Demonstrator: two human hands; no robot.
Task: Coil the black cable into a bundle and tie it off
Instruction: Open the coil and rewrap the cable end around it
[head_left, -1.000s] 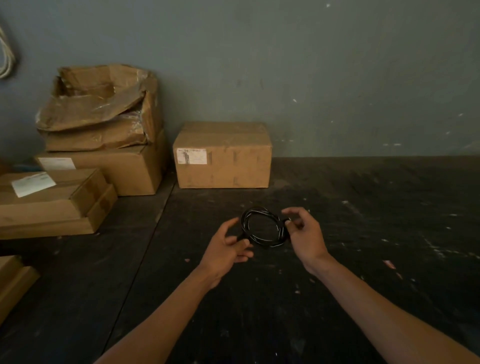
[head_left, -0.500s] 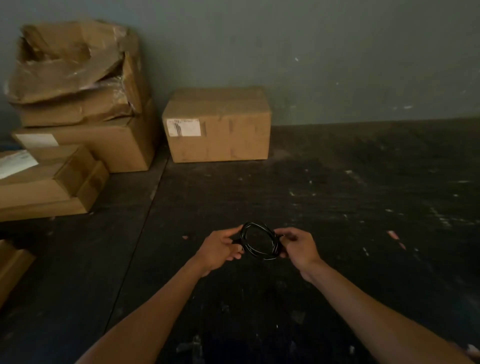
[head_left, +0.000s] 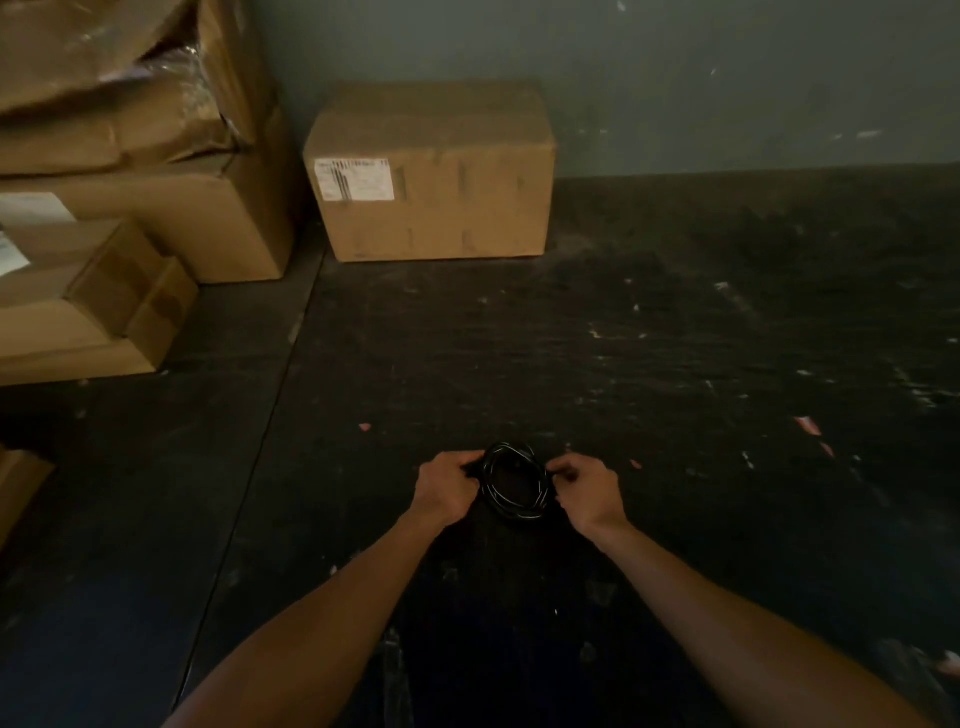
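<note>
- One black cable (head_left: 514, 483), coiled in one small ring, sits between two hands above the dark floor (head_left: 675, 364).
- Left hand (head_left: 447, 488) pinches its left side; right hand (head_left: 587, 493) pinches its right side.
- One closed cardboard box (head_left: 431, 171) stands alone by the wall.

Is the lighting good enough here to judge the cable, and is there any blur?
Head view: dim overall; the coiled black cable barely separates from the dark floor, only glints showing; the crumpled cardboard box top left is motion-smeared; the left hand and right hand read clearly.
</note>
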